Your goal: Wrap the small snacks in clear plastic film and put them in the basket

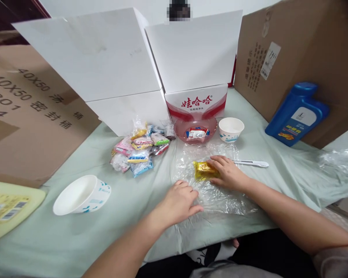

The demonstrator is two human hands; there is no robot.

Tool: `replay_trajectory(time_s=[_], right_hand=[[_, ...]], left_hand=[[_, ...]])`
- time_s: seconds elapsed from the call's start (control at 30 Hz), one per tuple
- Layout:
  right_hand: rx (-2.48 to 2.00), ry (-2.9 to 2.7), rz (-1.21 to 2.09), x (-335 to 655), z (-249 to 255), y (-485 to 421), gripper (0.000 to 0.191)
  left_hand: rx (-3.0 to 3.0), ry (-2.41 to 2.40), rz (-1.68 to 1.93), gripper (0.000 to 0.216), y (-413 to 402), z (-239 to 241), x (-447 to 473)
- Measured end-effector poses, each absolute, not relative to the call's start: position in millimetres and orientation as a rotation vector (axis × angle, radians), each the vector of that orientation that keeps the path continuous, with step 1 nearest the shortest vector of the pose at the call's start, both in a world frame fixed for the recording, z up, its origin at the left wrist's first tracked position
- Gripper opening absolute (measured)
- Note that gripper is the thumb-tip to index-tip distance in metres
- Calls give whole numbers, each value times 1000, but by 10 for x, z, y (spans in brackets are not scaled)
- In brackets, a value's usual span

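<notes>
A sheet of clear plastic film (217,193) lies spread on the pale green tablecloth (133,216) in front of me. A small gold-wrapped packet (202,170) rests on the film. My right hand (228,173) lies over the packet's right side, fingers curled onto it. My left hand (178,202) presses on the film's near left edge with its fingers bent down.
A heap of small colourful packets (140,150) lies left of a pink bowl (195,129) holding a packet. A white paper bowl (231,129) stands beside it, another (81,194) tipped at near left. A white utility knife (251,163), a blue jug (297,114) and cardboard boxes (31,112) surround.
</notes>
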State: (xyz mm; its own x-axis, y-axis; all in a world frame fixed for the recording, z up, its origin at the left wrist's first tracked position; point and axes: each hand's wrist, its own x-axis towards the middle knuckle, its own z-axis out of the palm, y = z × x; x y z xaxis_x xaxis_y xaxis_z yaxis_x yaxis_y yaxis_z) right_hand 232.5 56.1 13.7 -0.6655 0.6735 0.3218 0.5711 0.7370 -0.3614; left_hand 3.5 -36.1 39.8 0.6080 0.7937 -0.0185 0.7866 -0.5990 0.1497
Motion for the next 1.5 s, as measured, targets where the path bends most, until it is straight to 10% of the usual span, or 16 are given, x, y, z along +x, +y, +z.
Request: replay_trajectory(time_s=[0.5, 0.67, 0.97, 1.27, 1.5], right_hand=[[-1059, -2207, -3, 1939, 1050, 1605, 52], [-745, -2518, 410, 2005, 946, 1047, 24], [-376, -2863, 1080, 2514, 538, 126, 57], [-713, -2506, 1452, 2665, 476, 307, 11], [-1026, -1765, 1603, 2770, 251, 617, 64]], left_hand=[[2606, 1237, -121, 28, -414, 493, -26], [2611, 1198, -58, 5, -408, 477, -55], [2135, 1130, 92, 13, -391, 680, -197], [1464, 1057, 348, 17, 37, 556, -596], [1352, 1330, 931, 36, 235, 279, -566]])
